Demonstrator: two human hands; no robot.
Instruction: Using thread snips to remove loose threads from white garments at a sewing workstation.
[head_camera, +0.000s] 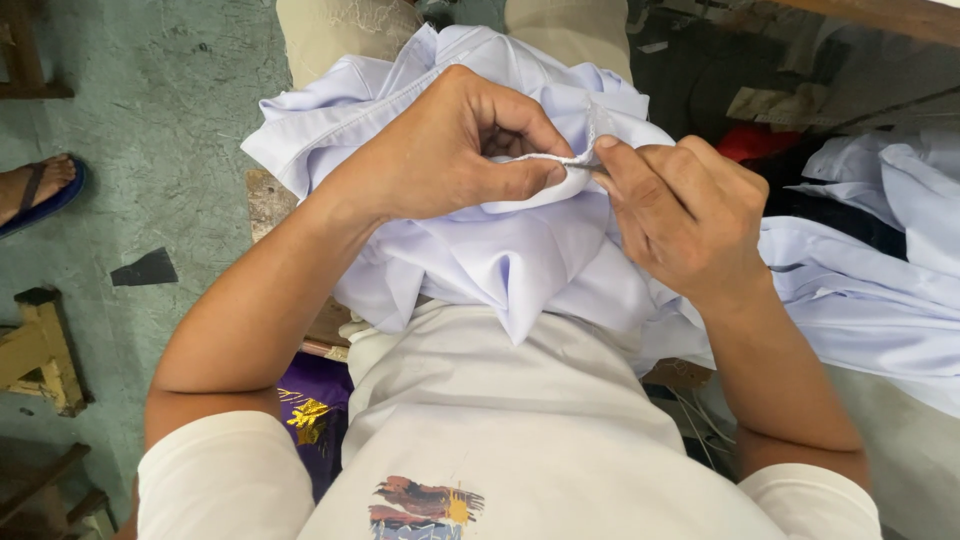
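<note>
- A seated person, seen from above, worked a bundle of pale lilac-white cloth (500, 250) heaped on the lap, both bare hands meeting at its upper fold.
- The left hand (450, 150) was curled nearly closed, thumb pressed against the bent forefinger, pinching a narrow white edge of the cloth (545, 158) between them.
- The right hand (680, 215) sat just beside it, fingers folded in tight and thumb laid forward along the same edge, gripping the cloth where the two hands all but touched; whether anything else lay inside that grip could not be told.
- The short stretch of edge ran taut between the two pinches, a frayed bit of white showing above the right thumb.
- The cloth spilled down over the person's cream T-shirt (520, 420), which bore a small coloured print near the bottom of the view.
- More pale cloth (880, 290) lay piled to the right, touching the right forearm, with a scrap of red fabric (745, 142) and dark material behind it.
- A purple bag with gold print (310, 405) showed under the left elbow.
- On the green concrete floor (160, 130) to the left stood another person's foot in a blue sandal (40, 190), well apart from the hands, near a dark scrap (145, 270) and a yellowed wooden stool leg (45, 350).
</note>
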